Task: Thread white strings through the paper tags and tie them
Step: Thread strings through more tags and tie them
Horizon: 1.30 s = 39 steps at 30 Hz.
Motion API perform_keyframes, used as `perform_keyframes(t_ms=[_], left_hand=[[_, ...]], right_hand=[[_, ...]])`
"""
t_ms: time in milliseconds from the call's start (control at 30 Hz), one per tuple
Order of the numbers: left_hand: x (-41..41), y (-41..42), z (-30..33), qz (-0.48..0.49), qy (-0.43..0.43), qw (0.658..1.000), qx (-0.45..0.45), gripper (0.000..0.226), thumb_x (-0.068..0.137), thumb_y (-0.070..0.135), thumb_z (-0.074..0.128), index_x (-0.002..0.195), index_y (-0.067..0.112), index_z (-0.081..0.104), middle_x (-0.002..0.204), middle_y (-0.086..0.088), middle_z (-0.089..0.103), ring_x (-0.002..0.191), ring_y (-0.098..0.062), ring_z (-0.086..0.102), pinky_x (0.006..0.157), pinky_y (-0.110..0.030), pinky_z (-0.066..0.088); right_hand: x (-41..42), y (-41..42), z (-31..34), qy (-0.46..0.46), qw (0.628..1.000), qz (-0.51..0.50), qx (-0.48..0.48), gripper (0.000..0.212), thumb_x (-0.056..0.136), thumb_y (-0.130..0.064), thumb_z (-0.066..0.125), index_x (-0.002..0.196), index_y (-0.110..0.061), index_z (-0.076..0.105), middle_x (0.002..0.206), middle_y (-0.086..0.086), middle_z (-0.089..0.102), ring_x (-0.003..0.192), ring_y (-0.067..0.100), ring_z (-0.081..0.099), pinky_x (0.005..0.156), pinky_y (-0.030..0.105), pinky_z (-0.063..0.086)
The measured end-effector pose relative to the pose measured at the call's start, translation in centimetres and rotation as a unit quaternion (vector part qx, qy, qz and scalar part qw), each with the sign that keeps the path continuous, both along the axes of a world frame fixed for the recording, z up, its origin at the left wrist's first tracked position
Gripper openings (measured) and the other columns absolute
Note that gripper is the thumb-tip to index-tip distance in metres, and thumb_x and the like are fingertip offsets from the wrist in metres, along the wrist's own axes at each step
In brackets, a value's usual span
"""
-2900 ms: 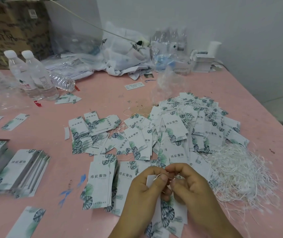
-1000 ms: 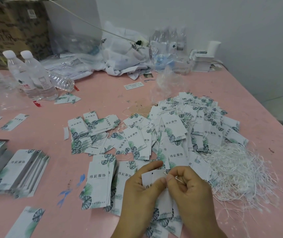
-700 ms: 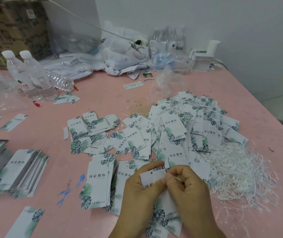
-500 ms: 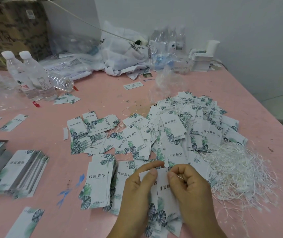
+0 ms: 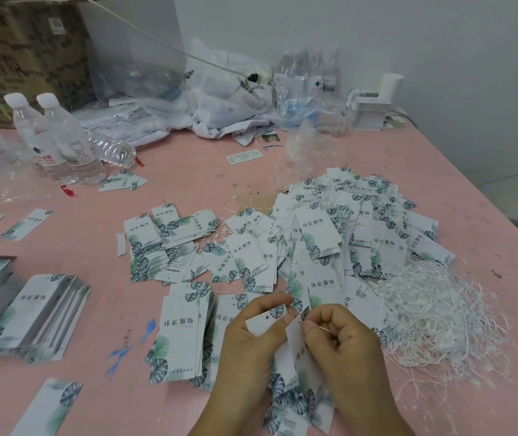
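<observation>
Low in the middle of the view, my left hand (image 5: pixel 251 344) pinches a few white paper tags (image 5: pixel 262 324) with green leaf print; a punched hole shows near the top edge. Close beside it, my right hand (image 5: pixel 342 344) pinches the corner of another tag (image 5: pixel 297 344) and a thin white string (image 5: pixel 325 328) between thumb and forefinger. A tangled heap of white strings (image 5: pixel 433 313) lies just right of my hands. A big pile of tags with strings (image 5: pixel 345 228) spreads beyond them.
Loose tags (image 5: pixel 176 335) lie left of my hands on the pink table (image 5: pixel 188 171), and neat stacks (image 5: pixel 28 309) sit at the left edge. Water bottles (image 5: pixel 62 143), plastic bags (image 5: pixel 220 99) and a cardboard box (image 5: pixel 25 48) line the back.
The tags in my hands have fanned apart: my left hand now holds one with its hole exposed, while my right hand has drawn a second tag and the string slightly to the right.
</observation>
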<state>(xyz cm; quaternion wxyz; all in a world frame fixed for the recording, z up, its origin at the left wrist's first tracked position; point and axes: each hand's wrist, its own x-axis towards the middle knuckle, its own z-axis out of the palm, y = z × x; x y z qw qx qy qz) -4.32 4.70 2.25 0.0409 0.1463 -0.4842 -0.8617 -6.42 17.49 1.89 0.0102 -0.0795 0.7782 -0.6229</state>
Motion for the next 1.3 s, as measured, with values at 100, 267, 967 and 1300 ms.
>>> perform_keyframes(t_ms=[100,267,967,1300], left_hand=[[0.0,-0.1,-0.1,0.021,0.002,1.000,0.004,0.029,0.068,0.018,0.082,0.096,0.015,0.075,0.081,-0.018,0.073,0.063,-0.026,0.068,0.056,-0.030,0.055],[-0.4,-0.7,-0.1,0.051,-0.006,0.996,0.071,0.023,0.071,0.009,0.079,0.093,0.015,0.074,0.076,-0.024,0.070,0.065,-0.030,0.069,0.060,-0.038,0.058],[0.0,0.4,-0.3,0.025,-0.021,0.999,0.018,0.030,0.065,0.015,0.086,0.092,0.018,0.074,0.078,-0.023,0.072,0.063,-0.030,0.068,0.056,-0.034,0.057],[0.0,0.6,-0.9,0.017,-0.013,0.998,-0.061,0.031,0.071,0.010,0.062,0.092,0.033,0.068,0.084,-0.018,0.075,0.067,-0.028,0.071,0.056,-0.033,0.055]], right_hand=[[-0.1,0.1,0.1,-0.029,0.999,0.021,-0.040,0.006,0.080,-0.032,0.067,0.081,-0.026,0.068,0.053,-0.005,0.054,0.050,0.006,0.045,0.047,0.019,0.040],[-2.0,2.5,0.1,-0.159,0.974,0.096,-0.129,0.013,0.079,-0.024,0.070,0.087,-0.015,0.071,0.056,0.003,0.051,0.045,0.013,0.042,0.044,0.023,0.039],[0.1,0.1,0.0,0.046,0.999,0.006,0.025,0.017,0.076,-0.028,0.072,0.090,-0.036,0.070,0.054,-0.006,0.038,0.052,0.005,0.039,0.053,0.016,0.040],[0.0,0.2,-0.5,0.114,0.991,-0.035,0.063,0.015,0.083,-0.022,0.073,0.083,-0.036,0.069,0.060,-0.002,0.054,0.057,0.017,0.059,0.055,0.029,0.053]])
